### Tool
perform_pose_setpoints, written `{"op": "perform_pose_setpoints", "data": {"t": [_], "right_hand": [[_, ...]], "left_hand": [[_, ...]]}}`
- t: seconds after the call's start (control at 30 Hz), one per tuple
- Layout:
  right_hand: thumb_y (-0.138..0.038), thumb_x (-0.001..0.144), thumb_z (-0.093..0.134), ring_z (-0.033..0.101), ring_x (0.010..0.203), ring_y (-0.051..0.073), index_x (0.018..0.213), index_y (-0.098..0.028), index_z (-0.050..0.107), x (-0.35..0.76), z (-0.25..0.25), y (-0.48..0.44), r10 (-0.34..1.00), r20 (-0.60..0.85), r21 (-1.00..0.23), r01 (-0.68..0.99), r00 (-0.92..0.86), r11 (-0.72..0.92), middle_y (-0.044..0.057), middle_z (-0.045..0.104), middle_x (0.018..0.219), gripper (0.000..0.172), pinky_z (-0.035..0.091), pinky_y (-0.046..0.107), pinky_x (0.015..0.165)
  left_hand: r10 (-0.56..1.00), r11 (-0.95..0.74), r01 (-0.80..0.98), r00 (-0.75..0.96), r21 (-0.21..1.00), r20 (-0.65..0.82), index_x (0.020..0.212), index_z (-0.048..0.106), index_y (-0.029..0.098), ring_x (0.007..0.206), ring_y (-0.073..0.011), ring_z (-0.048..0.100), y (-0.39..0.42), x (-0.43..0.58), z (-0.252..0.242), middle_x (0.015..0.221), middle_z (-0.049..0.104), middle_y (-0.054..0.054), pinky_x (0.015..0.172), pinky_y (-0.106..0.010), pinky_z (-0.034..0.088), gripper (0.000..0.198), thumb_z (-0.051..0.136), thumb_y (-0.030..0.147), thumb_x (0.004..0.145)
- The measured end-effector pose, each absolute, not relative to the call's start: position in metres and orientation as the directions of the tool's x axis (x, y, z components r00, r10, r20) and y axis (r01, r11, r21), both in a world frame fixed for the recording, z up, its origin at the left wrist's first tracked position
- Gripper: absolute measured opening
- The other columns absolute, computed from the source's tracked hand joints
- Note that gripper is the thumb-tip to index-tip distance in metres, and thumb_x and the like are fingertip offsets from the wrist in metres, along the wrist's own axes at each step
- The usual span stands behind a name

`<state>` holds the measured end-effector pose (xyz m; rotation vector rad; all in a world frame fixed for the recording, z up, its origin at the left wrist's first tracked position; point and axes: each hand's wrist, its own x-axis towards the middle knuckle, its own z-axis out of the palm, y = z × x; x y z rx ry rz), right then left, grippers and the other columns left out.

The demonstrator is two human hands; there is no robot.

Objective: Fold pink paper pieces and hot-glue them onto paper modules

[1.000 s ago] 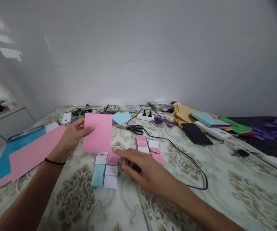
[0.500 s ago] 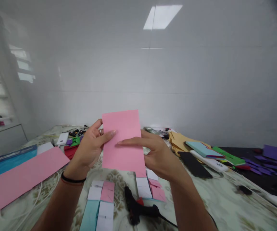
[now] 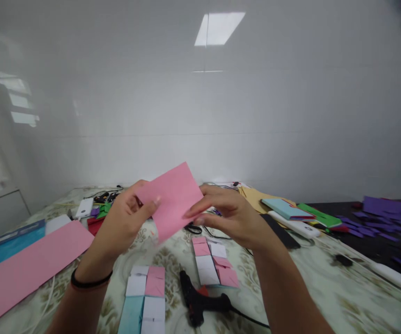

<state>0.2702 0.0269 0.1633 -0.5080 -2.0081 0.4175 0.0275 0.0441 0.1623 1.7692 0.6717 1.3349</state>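
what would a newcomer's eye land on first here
Probably the pink sheet, held up at a tilt near the centre between the left hand and right hand. Next, the black glue gun on the patterned cloth below, right of a patchwork panel. Far right, purple pieces stand out on a dark surface.

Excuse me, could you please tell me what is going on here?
Someone is holding a pink sheet in both hands, tilted and raised above the floral-patterned tabletop. The left hand grips one side, and the right hand has its fingers at the opposite side. Below lie two pieced paper panels, one pink, white and light blue, the other mainly pink and white. A black glue gun rests nearby, held by neither hand.
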Motion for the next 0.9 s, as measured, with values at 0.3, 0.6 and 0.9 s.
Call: {"op": "perform_pose_setpoints", "data": {"t": [0.3, 0.6, 0.9], "right_hand": [[-0.019, 0.090, 0.074, 0.072, 0.110, 0.021, 0.121, -0.029, 0.080, 0.275, 0.160, 0.028, 0.638, 0.712, -0.573, 0.283, -0.293, 0.769, 0.007, 0.075, 0.130, 0.033, 0.063, 0.036, 0.091], [-0.016, 0.090, 0.073, 0.077, 0.099, 0.022, 0.116, -0.032, 0.083, 0.266, 0.155, 0.025, 0.523, 0.805, -0.412, 0.370, -0.280, 0.833, 0.002, 0.084, 0.111, 0.033, 0.062, 0.037, 0.092], [-0.037, 0.088, 0.082, 0.077, 0.076, 0.018, 0.092, -0.026, 0.087, 0.296, 0.166, 0.025, 0.563, 0.746, -0.588, 0.044, -0.356, 0.807, 0.007, 0.084, 0.087, 0.012, 0.061, 0.026, 0.066]], "left_hand": [[0.787, -0.617, -0.140, -0.096, 0.774, 0.610, 0.095, 0.066, 0.023, 0.059, -0.0108, 0.060, 0.057, 0.019, 0.162, 0.072, 0.068, 0.005, 0.055, -0.021, 0.047, 0.021, 0.081, 0.030, 0.083], [0.858, -0.477, -0.434, -0.040, 0.765, 0.512, 0.085, 0.063, 0.017, 0.072, -0.0127, 0.067, 0.049, 0.044, 0.162, 0.080, 0.070, -0.001, 0.064, -0.021, 0.055, 0.028, 0.087, 0.024, 0.072], [0.579, -0.722, 0.000, 0.548, 0.692, 0.604, 0.122, 0.080, 0.037, 0.123, -0.0315, 0.070, 0.046, -0.006, 0.164, 0.130, 0.077, -0.005, 0.100, -0.034, 0.060, 0.072, 0.103, 0.043, 0.054]]}}
